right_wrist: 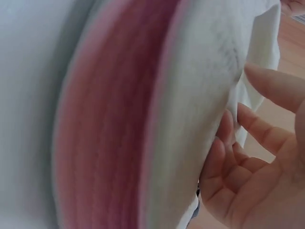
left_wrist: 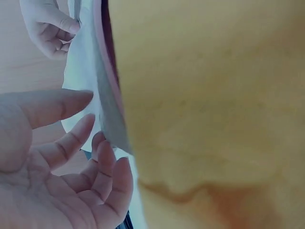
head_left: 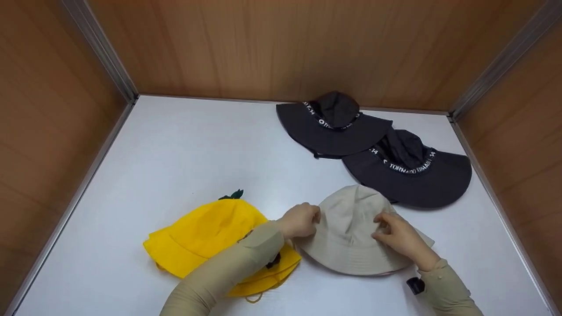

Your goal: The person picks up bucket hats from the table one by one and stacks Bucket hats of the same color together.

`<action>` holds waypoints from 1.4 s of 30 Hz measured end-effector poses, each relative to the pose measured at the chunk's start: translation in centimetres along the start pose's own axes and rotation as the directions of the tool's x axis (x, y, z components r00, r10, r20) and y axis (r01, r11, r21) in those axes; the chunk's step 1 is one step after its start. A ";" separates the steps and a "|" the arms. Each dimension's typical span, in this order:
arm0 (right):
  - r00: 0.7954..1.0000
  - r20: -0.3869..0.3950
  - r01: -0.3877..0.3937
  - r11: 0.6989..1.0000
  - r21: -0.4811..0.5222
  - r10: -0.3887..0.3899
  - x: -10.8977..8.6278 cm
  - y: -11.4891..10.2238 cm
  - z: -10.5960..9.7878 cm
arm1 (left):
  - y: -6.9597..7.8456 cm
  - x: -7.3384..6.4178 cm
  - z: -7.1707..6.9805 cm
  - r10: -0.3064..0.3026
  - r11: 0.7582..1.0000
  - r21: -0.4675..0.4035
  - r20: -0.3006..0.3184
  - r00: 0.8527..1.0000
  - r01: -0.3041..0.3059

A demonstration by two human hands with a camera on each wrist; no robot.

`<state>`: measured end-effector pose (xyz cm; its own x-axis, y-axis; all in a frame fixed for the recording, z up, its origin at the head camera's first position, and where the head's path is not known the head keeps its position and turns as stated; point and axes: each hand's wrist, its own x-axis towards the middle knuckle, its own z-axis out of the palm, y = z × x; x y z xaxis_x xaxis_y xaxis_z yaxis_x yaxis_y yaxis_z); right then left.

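A beige bucket hat lies crown up on the white table, with a pink lining showing under its brim in the right wrist view. At the left side of its crown is my left hand, fingers loosely bent and their tips at the cloth; thumb and forefinger stand apart in the left wrist view. My right hand rests against the right side of the crown, its thumb and fingers bent with a gap between them. Beneath my left forearm lie yellow hats, stacked, with a green leaf-shaped piece on top.
Two dark wide-brimmed hats with white lettering lie at the back right: one hat against the back wall, the other hat overlapping it and close behind the beige one. Wood-patterned panels enclose the white table on three sides.
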<state>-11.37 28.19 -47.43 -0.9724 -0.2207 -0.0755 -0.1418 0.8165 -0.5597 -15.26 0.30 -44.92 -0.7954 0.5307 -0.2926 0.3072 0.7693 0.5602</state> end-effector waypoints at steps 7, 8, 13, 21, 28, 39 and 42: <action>1.000 -0.003 -0.014 0.999 -0.047 0.014 0.0 0.3 0.7 | -0.7 0.5 -0.1 -0.023 0.998 -0.052 0.020 1.000 0.024; 1.000 -0.002 -0.022 0.999 -0.047 0.022 0.0 0.3 0.8 | -0.8 0.6 -0.1 -0.024 0.998 -0.058 0.024 0.999 0.025; 1.000 -0.008 -0.023 0.999 -0.029 0.023 0.1 0.4 1.0 | -0.9 1.0 0.0 -0.047 0.997 -0.064 0.047 0.998 0.050; 1.000 -0.011 -0.015 1.000 -0.009 0.015 0.0 0.6 1.1 | -0.6 2.7 -2.9 -0.105 0.992 -0.061 0.085 0.991 0.111; 1.000 0.002 -0.012 1.000 -0.010 0.012 0.2 0.8 1.2 | -2.1 6.1 -6.9 -0.211 0.822 -0.544 -0.019 0.977 0.167; 1.000 -0.009 -0.016 1.000 -0.010 0.016 0.3 1.1 1.1 | -4.0 11.9 -7.1 -0.367 -0.112 -0.994 0.036 0.930 -0.005; 1.000 -0.015 -0.009 1.000 0.007 0.009 0.1 1.1 1.4 | -4.5 12.9 -6.8 -0.386 -0.281 -0.957 0.039 0.922 -0.078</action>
<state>-11.35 28.35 -49.19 -0.9763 -0.2053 -0.0680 -0.1319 0.8147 -0.5647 -30.45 1.33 -45.96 -0.8315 0.2062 -0.5158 -0.5244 -0.5977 0.6065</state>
